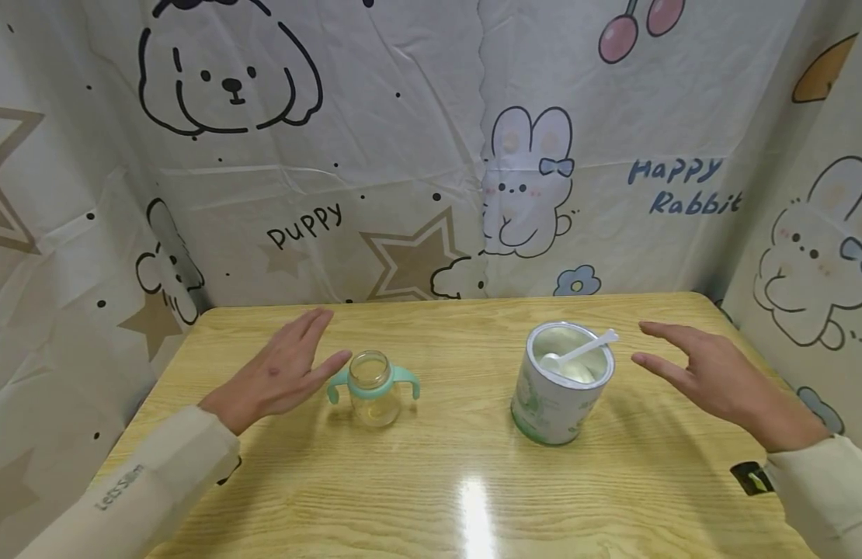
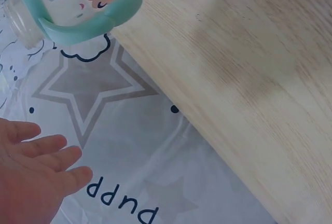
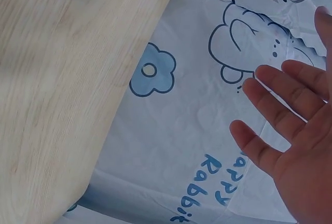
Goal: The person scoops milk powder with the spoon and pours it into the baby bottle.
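Observation:
A clear baby bottle (image 1: 376, 407) without a cap stands upright on the table, with a mint-green collar and two side handles. My left hand (image 1: 284, 373) is just left of it, fingers straight, holding nothing; in the left wrist view the bottle (image 2: 78, 9) shows at the top left above the hand (image 2: 39, 169). To the right stands an open milk powder can (image 1: 558, 404), white with green print and a green base. A white scoop (image 1: 588, 348) leans in it, its handle over the rim. My right hand (image 1: 710, 376), fingers extended, is right of the can and holds nothing.
The wooden table (image 1: 438, 481) ends at a back edge against a hanging cloth (image 1: 403, 155) printed with cartoon animals. The cloth also closes off both sides. A small dark tag (image 1: 751, 477) shows beside the right sleeve.

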The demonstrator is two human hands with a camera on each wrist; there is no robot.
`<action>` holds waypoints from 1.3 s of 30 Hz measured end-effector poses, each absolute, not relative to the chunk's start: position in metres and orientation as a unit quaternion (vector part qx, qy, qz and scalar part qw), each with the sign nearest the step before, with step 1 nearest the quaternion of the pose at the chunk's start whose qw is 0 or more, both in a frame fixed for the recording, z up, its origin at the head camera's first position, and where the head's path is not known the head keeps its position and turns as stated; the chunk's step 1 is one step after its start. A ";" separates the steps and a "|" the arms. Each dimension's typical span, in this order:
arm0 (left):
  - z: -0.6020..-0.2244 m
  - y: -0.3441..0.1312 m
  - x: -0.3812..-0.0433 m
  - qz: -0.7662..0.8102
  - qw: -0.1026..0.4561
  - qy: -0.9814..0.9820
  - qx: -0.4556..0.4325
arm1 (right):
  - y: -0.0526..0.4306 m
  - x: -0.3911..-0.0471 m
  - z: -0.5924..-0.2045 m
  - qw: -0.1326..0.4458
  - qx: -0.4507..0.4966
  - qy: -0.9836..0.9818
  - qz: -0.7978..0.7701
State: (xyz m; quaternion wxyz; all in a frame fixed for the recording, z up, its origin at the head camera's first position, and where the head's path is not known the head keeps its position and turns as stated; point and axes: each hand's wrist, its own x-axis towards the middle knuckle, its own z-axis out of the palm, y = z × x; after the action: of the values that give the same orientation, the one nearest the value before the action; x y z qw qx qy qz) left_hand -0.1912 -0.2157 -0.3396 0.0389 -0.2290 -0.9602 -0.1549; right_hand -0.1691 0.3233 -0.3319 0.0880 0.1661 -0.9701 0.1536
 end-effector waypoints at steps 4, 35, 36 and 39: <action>-0.338 -0.212 -0.192 -0.177 0.037 -0.957 -0.228 | 0.322 -0.169 -0.332 0.099 0.172 -0.965 0.171; -0.335 -0.165 -0.201 -0.263 0.018 -0.929 -0.260 | 0.318 -0.170 -0.330 0.189 0.197 -0.939 0.209; -0.335 -0.164 -0.201 -0.265 0.018 -0.928 -0.262 | 0.318 -0.170 -0.330 0.191 0.198 -0.938 0.212; -0.335 -0.160 -0.202 -0.270 0.017 -0.925 -0.268 | 0.317 -0.171 -0.329 0.193 0.196 -0.935 0.223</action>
State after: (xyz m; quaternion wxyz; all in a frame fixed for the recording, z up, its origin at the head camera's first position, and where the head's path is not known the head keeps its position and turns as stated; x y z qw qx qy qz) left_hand -0.2022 -0.1600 -0.3345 0.0167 -0.2677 -0.9247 -0.2702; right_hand -0.1708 0.3172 -0.3293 0.1926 0.1964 -0.9352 0.2232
